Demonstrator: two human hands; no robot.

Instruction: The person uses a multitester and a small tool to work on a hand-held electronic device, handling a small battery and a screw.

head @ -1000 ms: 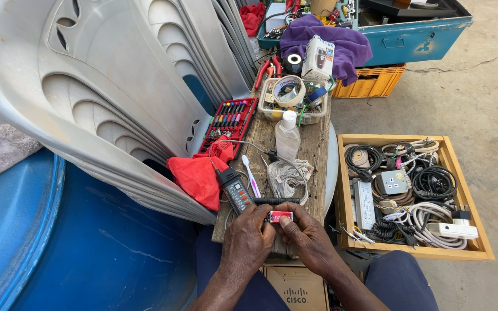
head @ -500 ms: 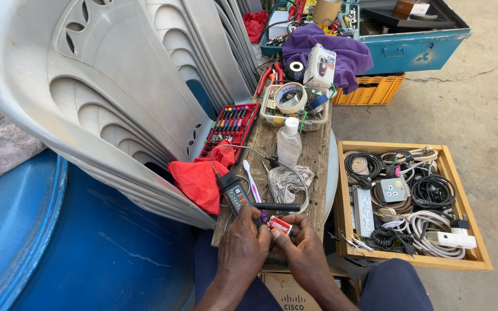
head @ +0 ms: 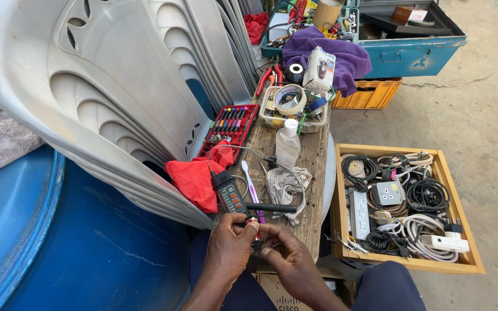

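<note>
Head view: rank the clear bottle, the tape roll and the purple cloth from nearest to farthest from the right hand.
From the right hand:
1. Clear bottle, mid-plank, straight ahead.
2. Tape roll, in the tray beyond the bottle.
3. Purple cloth, at the far end, by the blue toolbox.

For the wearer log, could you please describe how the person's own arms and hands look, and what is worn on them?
The left hand and right hand are bare: no gloves, and no rings, watch or bracelet that I can see. Both forearms are uncovered as far as the frame shows, so no sleeves appear. Dark blue trousers cover the legs below.
</note>
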